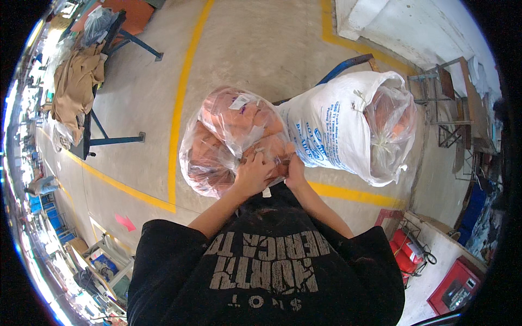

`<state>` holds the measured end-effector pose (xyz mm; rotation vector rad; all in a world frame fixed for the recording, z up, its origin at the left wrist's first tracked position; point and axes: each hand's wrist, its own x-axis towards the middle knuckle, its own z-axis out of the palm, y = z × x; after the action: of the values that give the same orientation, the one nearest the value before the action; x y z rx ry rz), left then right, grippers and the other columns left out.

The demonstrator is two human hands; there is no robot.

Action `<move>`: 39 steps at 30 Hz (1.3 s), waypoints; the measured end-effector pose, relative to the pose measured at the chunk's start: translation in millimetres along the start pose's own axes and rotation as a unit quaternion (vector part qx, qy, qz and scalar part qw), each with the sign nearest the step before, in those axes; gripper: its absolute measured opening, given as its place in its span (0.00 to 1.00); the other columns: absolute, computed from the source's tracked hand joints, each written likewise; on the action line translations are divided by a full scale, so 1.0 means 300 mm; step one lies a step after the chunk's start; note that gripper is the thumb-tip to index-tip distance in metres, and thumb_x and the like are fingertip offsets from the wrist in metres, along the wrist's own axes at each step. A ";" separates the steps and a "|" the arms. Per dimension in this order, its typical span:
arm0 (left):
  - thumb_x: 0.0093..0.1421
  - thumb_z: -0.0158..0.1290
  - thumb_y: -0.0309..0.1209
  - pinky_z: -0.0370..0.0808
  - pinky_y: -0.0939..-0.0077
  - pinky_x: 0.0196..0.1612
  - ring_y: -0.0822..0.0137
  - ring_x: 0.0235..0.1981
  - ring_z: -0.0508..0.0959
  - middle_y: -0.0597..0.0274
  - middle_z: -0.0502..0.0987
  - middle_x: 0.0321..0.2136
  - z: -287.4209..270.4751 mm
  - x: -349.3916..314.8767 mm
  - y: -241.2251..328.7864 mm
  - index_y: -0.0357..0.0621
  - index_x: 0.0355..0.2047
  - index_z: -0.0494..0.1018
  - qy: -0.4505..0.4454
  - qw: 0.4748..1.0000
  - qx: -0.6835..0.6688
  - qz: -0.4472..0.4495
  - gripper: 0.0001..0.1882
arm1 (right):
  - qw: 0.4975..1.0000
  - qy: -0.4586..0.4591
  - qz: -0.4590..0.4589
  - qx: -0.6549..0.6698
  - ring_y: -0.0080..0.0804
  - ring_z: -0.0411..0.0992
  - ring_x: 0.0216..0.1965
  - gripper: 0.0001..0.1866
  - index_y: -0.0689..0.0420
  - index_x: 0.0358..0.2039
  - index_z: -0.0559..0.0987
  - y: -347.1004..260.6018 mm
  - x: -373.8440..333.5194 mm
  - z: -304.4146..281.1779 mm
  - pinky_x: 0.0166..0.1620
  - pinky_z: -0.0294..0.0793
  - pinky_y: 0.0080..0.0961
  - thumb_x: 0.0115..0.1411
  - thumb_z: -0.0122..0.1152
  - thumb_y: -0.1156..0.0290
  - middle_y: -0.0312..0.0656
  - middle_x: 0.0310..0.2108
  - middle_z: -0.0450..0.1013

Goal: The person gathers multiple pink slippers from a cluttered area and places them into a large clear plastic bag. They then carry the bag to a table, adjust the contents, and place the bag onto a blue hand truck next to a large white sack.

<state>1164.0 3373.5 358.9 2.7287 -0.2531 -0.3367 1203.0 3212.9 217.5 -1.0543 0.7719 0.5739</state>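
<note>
Clear plastic bags [220,136] filled with orange-brown pieces, seemingly cloth, bulge in front of my body. A small white label with a purple mark shows on the upper one. My left hand [253,174] presses on the near side of the bags, its fingers bent into the loose plastic. Close beside it, my right hand [295,173] is closed on the bag's right edge, thumb against fingers. To the right of my hands lies a large white woven sack [326,122] with blue print. Its open end shows a knotted clear bag [389,122] of similar orange-brown contents.
A blue metal bar [345,68] curves up behind the sack. Yellow lines [184,98] run across the concrete floor. Brown cloth [79,81] is heaped on a blue-legged table at left. Metal racks [448,100] stand at right; red fire extinguishers [403,250] are at lower right.
</note>
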 end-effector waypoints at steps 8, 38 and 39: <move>0.55 0.58 0.36 0.80 0.54 0.38 0.45 0.49 0.72 0.51 0.68 0.43 0.104 0.031 0.007 0.57 0.41 0.75 0.029 0.999 0.032 -0.019 0.13 | 0.964 0.050 -0.036 -0.258 0.48 0.74 0.49 0.21 0.63 0.49 0.77 -0.051 -0.092 0.042 0.51 0.72 0.40 0.68 0.46 0.60 0.55 0.45 0.77; 0.54 0.54 0.17 0.70 0.59 0.44 0.51 0.39 0.73 0.54 0.72 0.33 0.017 -0.579 0.100 0.42 0.31 0.75 0.292 0.936 -0.192 -0.038 0.07 | 0.686 -0.356 -0.520 -0.365 0.31 0.73 0.41 0.07 0.61 0.42 0.75 -0.594 -1.330 0.110 0.47 0.72 0.28 0.64 0.52 0.80 0.42 0.37 0.75; 0.54 0.54 0.17 0.70 0.59 0.44 0.51 0.39 0.73 0.55 0.73 0.33 0.025 -0.556 0.124 0.42 0.31 0.75 0.282 0.937 -0.202 -0.029 0.07 | 0.648 -0.456 -0.513 -0.331 0.36 0.73 0.41 0.09 0.60 0.41 0.75 -0.628 -1.440 0.124 0.49 0.71 0.29 0.60 0.53 0.80 0.44 0.37 0.75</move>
<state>997.7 3373.5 399.7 2.3026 0.0531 0.3505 1089.0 3148.8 671.8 -1.4332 -1.0318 0.2764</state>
